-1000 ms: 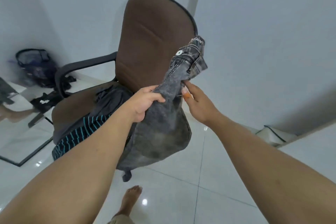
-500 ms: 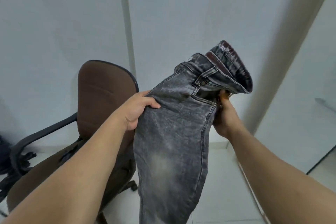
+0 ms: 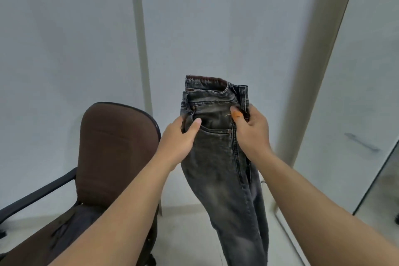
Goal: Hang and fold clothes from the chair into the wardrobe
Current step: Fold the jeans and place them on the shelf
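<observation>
A pair of faded grey jeans [image 3: 218, 157] hangs upright in front of me, waistband on top, legs dropping out of the bottom of the view. My left hand [image 3: 180, 136] grips the jeans' left edge at the pocket, thumb on the front. My right hand [image 3: 251, 129] grips the right edge just below the waistband, fingers curled round the fabric. The brown office chair [image 3: 116, 147] stands at the lower left, with a dark garment [image 3: 73, 229] lying on its seat.
White wall panels fill the background. A white wardrobe door [image 3: 356, 114] with a grey handle [image 3: 361, 142] stands at the right, its beige frame beside it. Pale tiled floor shows below, between the chair and the wardrobe.
The jeans have been lifted off the chair and turned upright, waistband level. Both hands have moved up toward the waistband. My view has swung right, away from the chair and toward the wardrobe.
</observation>
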